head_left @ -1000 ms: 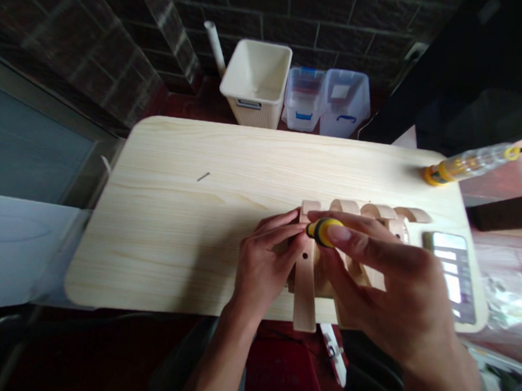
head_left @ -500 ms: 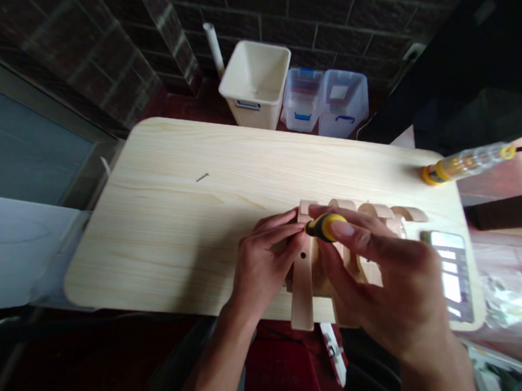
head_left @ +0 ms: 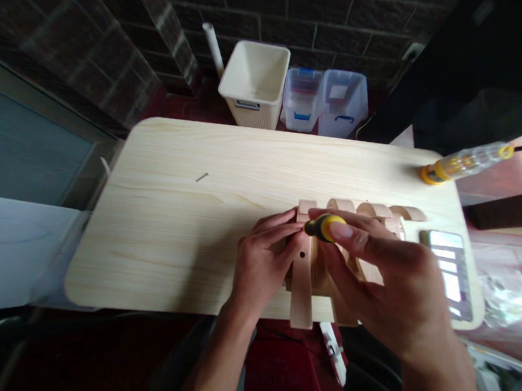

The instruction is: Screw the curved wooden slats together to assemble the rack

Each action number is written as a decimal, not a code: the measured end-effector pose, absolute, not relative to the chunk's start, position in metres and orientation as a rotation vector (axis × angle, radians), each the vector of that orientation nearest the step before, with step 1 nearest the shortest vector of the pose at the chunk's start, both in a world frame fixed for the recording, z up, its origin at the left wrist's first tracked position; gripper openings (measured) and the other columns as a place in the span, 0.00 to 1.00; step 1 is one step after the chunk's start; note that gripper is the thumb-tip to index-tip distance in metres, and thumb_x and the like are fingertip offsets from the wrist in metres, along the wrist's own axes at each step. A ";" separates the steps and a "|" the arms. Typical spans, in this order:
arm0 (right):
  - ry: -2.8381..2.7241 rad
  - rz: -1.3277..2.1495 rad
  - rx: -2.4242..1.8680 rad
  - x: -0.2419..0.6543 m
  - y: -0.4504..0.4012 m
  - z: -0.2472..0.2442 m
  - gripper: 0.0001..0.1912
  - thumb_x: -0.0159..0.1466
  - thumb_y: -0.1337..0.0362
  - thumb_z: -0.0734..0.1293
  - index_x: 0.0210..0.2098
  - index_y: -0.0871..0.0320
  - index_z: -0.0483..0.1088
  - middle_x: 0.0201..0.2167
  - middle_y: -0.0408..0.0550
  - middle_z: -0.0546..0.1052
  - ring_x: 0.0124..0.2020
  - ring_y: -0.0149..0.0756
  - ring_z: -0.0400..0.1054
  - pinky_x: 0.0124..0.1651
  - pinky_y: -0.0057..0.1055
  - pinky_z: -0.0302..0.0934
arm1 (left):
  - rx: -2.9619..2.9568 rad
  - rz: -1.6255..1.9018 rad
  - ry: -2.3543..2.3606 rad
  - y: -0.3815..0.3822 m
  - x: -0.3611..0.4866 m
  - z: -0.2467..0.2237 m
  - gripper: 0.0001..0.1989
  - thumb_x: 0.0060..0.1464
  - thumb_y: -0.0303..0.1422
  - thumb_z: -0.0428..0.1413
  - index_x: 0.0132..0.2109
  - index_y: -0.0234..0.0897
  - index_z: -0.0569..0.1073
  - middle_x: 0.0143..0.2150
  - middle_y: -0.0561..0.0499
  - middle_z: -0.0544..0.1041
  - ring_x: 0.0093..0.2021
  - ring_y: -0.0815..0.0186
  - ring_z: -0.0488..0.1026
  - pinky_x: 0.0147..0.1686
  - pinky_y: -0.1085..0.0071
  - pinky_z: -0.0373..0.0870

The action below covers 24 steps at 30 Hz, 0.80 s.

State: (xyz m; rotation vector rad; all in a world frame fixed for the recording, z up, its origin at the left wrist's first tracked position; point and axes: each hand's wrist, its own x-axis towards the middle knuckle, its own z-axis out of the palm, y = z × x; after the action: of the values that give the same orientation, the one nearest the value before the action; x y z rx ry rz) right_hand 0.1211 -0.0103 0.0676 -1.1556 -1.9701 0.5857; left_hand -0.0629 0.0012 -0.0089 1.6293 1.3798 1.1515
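Observation:
My right hand point(head_left: 386, 271) is closed around a yellow and black screwdriver point(head_left: 324, 227), which points down at a light wooden piece with curved slats point(head_left: 302, 295). My left hand point(head_left: 268, 250) grips the left side of that piece, its fingertips pressed together beside the screwdriver's lower end. The screwdriver's tip, and anything between the left fingertips, is hidden. A dark round hole point(head_left: 302, 255) shows in the nearest slat, just below the fingers. More curved slats point(head_left: 372, 210) of the piece emerge behind my right hand, which covers much of it.
On the wooden table point(head_left: 159, 229) lies a small dark screw point(head_left: 202, 177). A phone point(head_left: 449, 273) rests at the right edge, and a clear tube with yellow ends point(head_left: 464, 164) is at the back right corner. Beyond the table are a cream bin point(head_left: 253, 92) and clear plastic boxes point(head_left: 302, 99).
Almost nothing differs. The view has shifted very slightly; both hands and the screwdriver keep the same place on the wooden piece.

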 end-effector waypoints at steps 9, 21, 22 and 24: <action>-1.974 0.540 -1.165 0.123 -0.006 0.062 0.29 0.70 0.70 0.74 0.66 0.42 0.73 0.58 0.46 0.83 0.55 0.42 0.81 0.49 0.35 0.80 | 1.631 1.172 1.364 0.001 -0.063 -0.012 0.08 0.69 0.37 0.62 0.48 0.49 0.87 0.57 0.49 0.86 0.58 0.55 0.85 0.62 0.55 0.84; -1.981 0.524 -1.149 0.122 -0.008 0.063 0.22 0.73 0.69 0.72 0.64 0.48 0.73 0.57 0.47 0.83 0.55 0.38 0.81 0.52 0.31 0.78 | 1.621 1.156 1.370 0.001 -0.063 -0.012 0.08 0.69 0.35 0.62 0.50 0.47 0.86 0.58 0.48 0.86 0.59 0.56 0.84 0.64 0.56 0.82; -1.982 0.523 -1.156 0.121 -0.007 0.063 0.22 0.72 0.69 0.72 0.64 0.48 0.74 0.56 0.47 0.84 0.55 0.38 0.81 0.51 0.31 0.78 | 1.620 1.157 1.366 0.001 -0.063 -0.012 0.08 0.70 0.36 0.62 0.50 0.47 0.86 0.58 0.48 0.86 0.59 0.55 0.84 0.63 0.56 0.83; -1.983 0.527 -1.171 0.120 -0.006 0.064 0.23 0.71 0.70 0.73 0.63 0.47 0.74 0.56 0.47 0.84 0.54 0.38 0.81 0.51 0.31 0.78 | 1.611 1.172 1.360 0.001 -0.062 -0.011 0.08 0.70 0.35 0.62 0.49 0.46 0.86 0.58 0.48 0.86 0.59 0.56 0.84 0.63 0.56 0.83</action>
State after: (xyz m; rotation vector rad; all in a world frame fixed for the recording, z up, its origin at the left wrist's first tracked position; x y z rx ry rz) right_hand 0.1201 -0.0065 0.0636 -1.1713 -1.9827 0.5267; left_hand -0.0623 0.0007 -0.0112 1.6113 1.3599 1.1722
